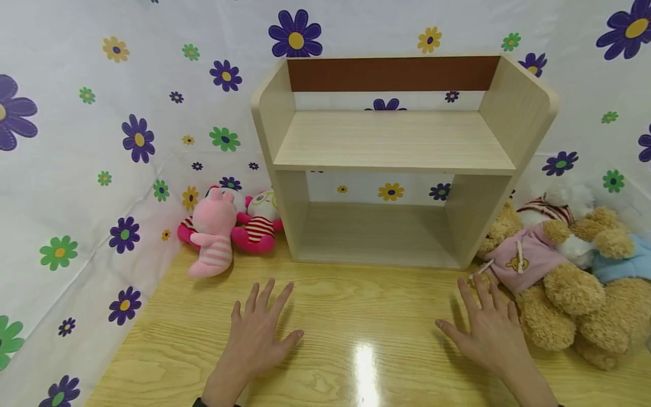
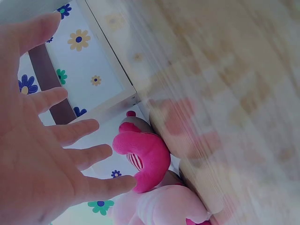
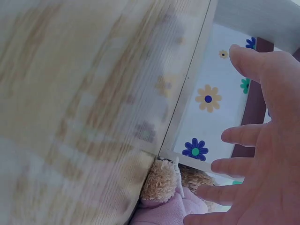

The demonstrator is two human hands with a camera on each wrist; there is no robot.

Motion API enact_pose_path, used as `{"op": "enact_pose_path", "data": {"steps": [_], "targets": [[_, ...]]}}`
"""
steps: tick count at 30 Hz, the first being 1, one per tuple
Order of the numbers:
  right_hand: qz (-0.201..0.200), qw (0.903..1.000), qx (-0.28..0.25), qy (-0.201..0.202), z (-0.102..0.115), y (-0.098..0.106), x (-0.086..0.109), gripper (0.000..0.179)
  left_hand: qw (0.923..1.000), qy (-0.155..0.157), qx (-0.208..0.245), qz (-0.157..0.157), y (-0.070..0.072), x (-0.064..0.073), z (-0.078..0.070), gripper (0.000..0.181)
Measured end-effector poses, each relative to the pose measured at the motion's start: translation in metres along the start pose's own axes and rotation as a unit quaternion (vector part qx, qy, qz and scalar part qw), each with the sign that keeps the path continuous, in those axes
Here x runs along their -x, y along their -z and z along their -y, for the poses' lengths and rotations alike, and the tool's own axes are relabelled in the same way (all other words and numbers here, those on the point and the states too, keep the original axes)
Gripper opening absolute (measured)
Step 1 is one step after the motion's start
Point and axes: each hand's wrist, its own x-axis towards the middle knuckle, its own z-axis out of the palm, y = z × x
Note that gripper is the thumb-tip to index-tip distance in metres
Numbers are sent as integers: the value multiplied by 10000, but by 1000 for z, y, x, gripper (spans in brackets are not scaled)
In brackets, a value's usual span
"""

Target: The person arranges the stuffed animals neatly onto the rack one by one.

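Note:
My left hand (image 1: 258, 334) hovers palm down over the wooden table with its fingers spread, holding nothing. Just beyond it lie a pink plush pig (image 1: 213, 232) in a striped outfit and a magenta plush toy (image 1: 260, 226) with a striped belly. On the other side, my right hand (image 1: 489, 333) is also spread and holds nothing. Nearest to it is a brown teddy bear in a pink hoodie (image 1: 526, 257). A two-tier wooden shelf (image 1: 394, 141) stands upright at the back between the hands, and both its levels are bare. Both wrist views show the fingers straight and apart.
At the right, a second teddy bear in blue (image 1: 617, 263) leans against the first, with a white plush toy (image 1: 569, 203) behind them. Flower-printed cloth (image 1: 168, 113) hangs behind and along the left of the wooden table (image 1: 356, 316).

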Motion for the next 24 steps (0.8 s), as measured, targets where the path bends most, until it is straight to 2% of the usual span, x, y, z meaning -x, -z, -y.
{"op": "enact_pose_path", "data": {"steps": [4, 6, 7, 9, 11, 14, 16, 18, 20, 23, 24], "targets": [[15, 9999, -109, -33, 0, 5, 0, 94, 10000, -19, 58, -77, 0, -1, 1, 88], [-62, 9997, -210, -51, 0, 10, 0, 91, 9994, -50, 262, -227, 1, -3, 2, 83], [-178, 9994, -281, -50, -1, 13, 0, 88, 9982, -85, 456, -374, 1, -5, 3, 78], [-695, 9962, -506, 127, -4, 19, 0, 80, 9932, -78, 915, -709, 5, -10, 5, 66], [-1463, 9860, -651, 468, -9, 25, 0, 71, 9825, -79, 1442, -1172, 10, -17, 7, 53], [-2629, 9580, -662, 934, -17, 38, 0, 57, 9578, 25, 2199, -1851, 22, -34, 9, 38], [-3145, 9423, -521, 1021, -23, 49, -1, 62, 9394, 84, 2586, -2249, 30, -48, 11, 33], [-3431, 9334, -431, 963, -31, 60, -3, 77, 9209, 199, 2967, -2522, 38, -63, 11, 30], [-3615, 9278, -331, 867, -39, 68, -6, 87, 9065, 334, 3273, -2645, 45, -78, 11, 34], [-3703, 9266, -204, 619, -54, 77, -10, 89, 8939, 549, 3541, -2694, 52, -100, 11, 45], [-3682, 9283, -135, 498, -58, 79, -11, 82, 8923, 605, 3582, -2681, 54, -107, 11, 50]]}}
